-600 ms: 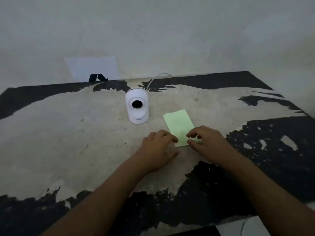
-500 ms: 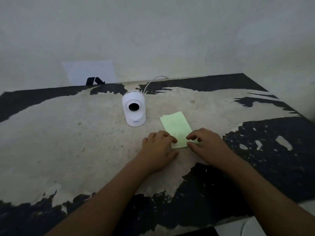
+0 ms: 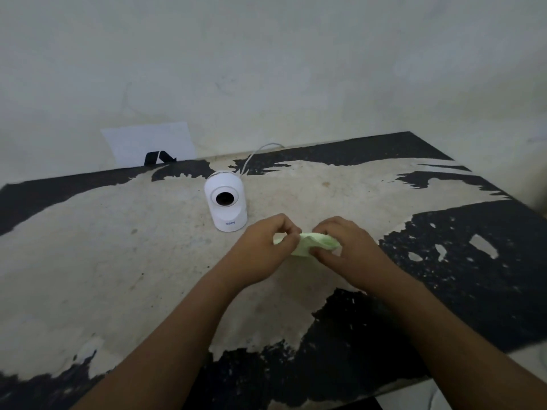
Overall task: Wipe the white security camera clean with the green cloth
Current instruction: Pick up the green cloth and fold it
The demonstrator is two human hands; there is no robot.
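My left hand (image 3: 263,247) and right hand (image 3: 346,247) pinch the green cloth (image 3: 307,245) at centre frame; it looks soft, light and limp.

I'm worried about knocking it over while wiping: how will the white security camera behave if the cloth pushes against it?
The white security camera looks tall on a narrow base, so a push near its rounded head would probably tip it rather than slide it. It seems light and smooth, likely slippery. Its white cable trails behind and may tug it. Steadying it with the left hand seems wise.
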